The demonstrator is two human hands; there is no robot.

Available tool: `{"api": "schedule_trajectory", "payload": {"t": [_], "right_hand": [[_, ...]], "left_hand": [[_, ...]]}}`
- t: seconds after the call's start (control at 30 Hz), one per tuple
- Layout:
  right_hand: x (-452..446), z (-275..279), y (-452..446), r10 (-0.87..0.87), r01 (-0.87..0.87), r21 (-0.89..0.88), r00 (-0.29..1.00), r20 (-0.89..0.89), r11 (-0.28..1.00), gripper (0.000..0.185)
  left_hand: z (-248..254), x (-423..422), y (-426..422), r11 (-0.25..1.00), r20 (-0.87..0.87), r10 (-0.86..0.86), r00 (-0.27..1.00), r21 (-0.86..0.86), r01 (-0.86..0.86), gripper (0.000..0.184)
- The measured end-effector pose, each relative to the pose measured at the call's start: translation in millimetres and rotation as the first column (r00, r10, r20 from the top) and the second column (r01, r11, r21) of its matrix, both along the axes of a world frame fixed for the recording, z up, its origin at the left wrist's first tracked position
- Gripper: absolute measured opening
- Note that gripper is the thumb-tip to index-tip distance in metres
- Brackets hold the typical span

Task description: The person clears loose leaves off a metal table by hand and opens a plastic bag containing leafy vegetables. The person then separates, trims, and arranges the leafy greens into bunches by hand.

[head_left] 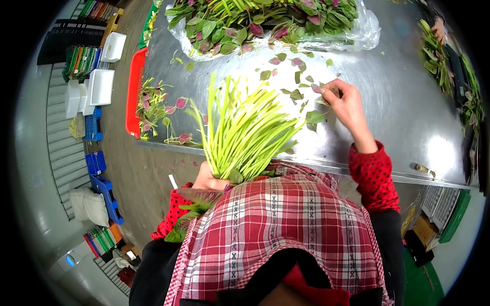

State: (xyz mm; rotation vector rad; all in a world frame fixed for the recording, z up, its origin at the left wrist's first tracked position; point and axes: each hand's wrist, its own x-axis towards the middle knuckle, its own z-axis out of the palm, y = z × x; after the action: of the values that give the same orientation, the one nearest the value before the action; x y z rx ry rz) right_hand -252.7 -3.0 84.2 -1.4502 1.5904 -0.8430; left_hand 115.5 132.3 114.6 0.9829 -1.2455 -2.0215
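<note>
A thick bundle of pale green stems point(247, 127) stands against the plaid apron, its cut ends pointing away from me over the table edge. My left hand point(210, 178) is wrapped round the bundle low down, and leaves hang out below it. Above the steel table my right hand point(343, 99) pinches a small purple-green leaf point(316, 88) between thumb and fingers. Loose leaves point(297, 95) lie scattered on the metal just left of that hand.
A large leafy pile point(265, 25) lies on clear plastic at the far side of the table point(388, 117). Trimmings fill a red basket point(135, 92) at the left. At the far right are a co-worker's hand point(438, 30) with greens and a wooden-handled tool point(422, 169).
</note>
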Motion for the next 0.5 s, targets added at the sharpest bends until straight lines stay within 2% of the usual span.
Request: {"api": "schedule_trajectory", "payload": {"t": [0.03, 0.07, 0.1, 0.13, 0.2, 0.23, 0.27, 0.3, 0.33, 0.4, 0.43, 0.47, 0.5], "right_hand": [[-10.8, 7.5, -8.8, 0.107, -0.091, 0.127, 0.987, -0.123, 0.988, 0.029], [-13.4, 17.3, -17.3, 0.091, -0.074, 0.126, 0.987, -0.130, 0.989, 0.029], [-10.6, 27.6, -25.9, 0.116, -0.132, -0.099, 0.982, -0.149, 0.986, 0.035], [-5.0, 36.4, -31.4, 0.138, -0.188, -0.316, 0.975, -0.175, 0.930, 0.042], [25.6, 49.6, -35.4, 0.390, -0.367, -0.154, 0.904, 0.172, 0.917, 0.053], [43.1, 53.4, -29.9, 0.528, -0.558, 0.122, 0.823, 0.210, 0.821, 0.051], [53.9, 54.3, -24.0, 0.634, -0.696, 0.368, 0.716, 0.293, 0.616, 0.050], [51.2, 46.2, -21.7, 0.632, -0.694, 0.364, 0.718, 0.292, 0.621, 0.050], [45.8, 31.3, -18.7, 0.714, -0.809, 0.319, 0.587, 0.382, 0.494, 0.045], [26.2, 6.8, -13.1, 0.802, -0.963, 0.193, 0.264, 0.536, 0.189, 0.035], [4.2, 9.6, -14.9, 0.708, -0.790, 0.377, 0.606, 0.362, 0.483, 0.027], [-10.1, 37.6, -20.0, 0.465, -0.551, 0.513, 0.833, 0.298, 0.659, 0.017], [-35.1, 17.8, -40.0, 0.505, -0.498, 0.441, 0.856, 0.110, 0.747, 0.017]], "left_hand": [[9.1, -8.3, 2.8, 0.993, -0.015, 0.084, 0.996, 0.082, -0.082, 0.049], [29.1, -27.2, -1.1, 0.970, -0.079, 0.198, 0.977, 0.162, -0.183, 0.052], [37.8, -29.4, -4.3, 0.980, -0.016, 0.162, 0.987, 0.120, -0.159, 0.057], [31.9, -23.7, -2.2, 0.993, 0.055, 0.096, 0.994, 0.061, -0.099, 0.058], [40.0, -30.3, -3.4, 0.993, 0.114, 0.040, 0.993, 0.108, -0.052, 0.056], [49.0, -33.6, -7.9, 0.997, 0.206, -0.049, 0.977, 0.065, 0.036, 0.052], [50.6, -34.3, -11.0, 0.997, 0.207, -0.062, 0.976, 0.066, 0.049, 0.052], [51.5, -34.6, -14.7, 0.991, 0.244, -0.134, 0.960, 0.010, 0.135, 0.050], [52.9, -34.1, -18.0, 0.975, 0.286, -0.195, 0.938, -0.043, 0.216, 0.049], [54.2, -32.6, -20.1, 0.971, 0.318, -0.210, 0.924, -0.039, 0.234, 0.048], [51.7, -31.1, -19.1, 0.976, 0.293, -0.215, 0.931, 0.042, 0.212, 0.048], [48.6, -30.6, -17.7, 0.974, 0.264, -0.219, 0.939, 0.123, 0.192, 0.049], [45.6, -28.4, -20.2, 0.962, 0.297, -0.267, 0.917, 0.136, 0.236, 0.051]]}}
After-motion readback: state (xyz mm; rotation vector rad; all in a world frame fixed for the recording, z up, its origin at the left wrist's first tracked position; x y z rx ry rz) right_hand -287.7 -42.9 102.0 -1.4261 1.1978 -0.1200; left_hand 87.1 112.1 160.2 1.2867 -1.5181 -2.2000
